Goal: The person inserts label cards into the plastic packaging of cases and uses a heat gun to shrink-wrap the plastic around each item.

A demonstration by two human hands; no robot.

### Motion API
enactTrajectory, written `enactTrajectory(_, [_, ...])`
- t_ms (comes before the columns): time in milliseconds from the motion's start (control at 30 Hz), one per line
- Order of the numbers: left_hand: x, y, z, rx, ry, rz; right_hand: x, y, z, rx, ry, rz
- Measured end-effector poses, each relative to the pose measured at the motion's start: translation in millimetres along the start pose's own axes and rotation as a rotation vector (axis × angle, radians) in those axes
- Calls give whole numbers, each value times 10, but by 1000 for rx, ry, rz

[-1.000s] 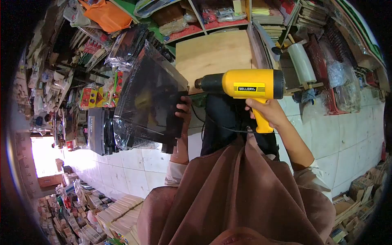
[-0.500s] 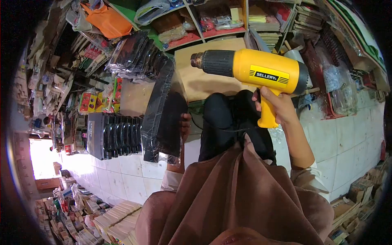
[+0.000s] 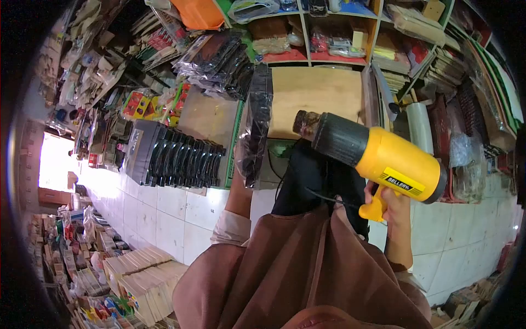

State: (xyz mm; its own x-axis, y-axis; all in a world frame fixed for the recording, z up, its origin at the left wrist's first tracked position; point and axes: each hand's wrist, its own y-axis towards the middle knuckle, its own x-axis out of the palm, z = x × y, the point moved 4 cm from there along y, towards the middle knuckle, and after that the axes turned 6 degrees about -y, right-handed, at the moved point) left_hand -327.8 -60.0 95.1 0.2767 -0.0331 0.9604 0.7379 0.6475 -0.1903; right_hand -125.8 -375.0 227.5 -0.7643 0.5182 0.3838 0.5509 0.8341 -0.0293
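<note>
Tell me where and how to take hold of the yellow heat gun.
Grip the heat gun by its handle, probably best from the right, where the right hand holds it: the handle juts back, well apart from the nozzle, which points forward and left.

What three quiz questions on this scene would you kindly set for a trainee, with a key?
1. True or false: the right hand grips the handle of a yellow heat gun.
2. Choose one: what colour is the barrel behind the heat gun's nozzle? (A) red (B) black (C) white
3. Short answer: which forearm is nearer the plastic-wrapped black package?

Key: 1. True. 2. B. 3. The left forearm.
</note>
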Motion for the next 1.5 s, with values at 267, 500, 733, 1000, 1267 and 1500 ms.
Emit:
enactTrajectory(267, [118,97,31,154,457,159,18,-48,57,14,38,41])
enactTrajectory(500, [603,120,-72,347,355,191,-74,-292,299,57,-31,89])
enactTrajectory(733, [536,434,-78,375,196,183,-83,-377,480,65,-119,108])
enactTrajectory(1000, [705,398,-193,417,262,132,-41,-239,479,51,-7,159])
enactTrajectory(1267, [553,372,-61,343,362,76,-216,207,195,0,5,298])
enactTrajectory(1500, [699,226,80,337,483,90,-338,217,57,-36,-23,367])
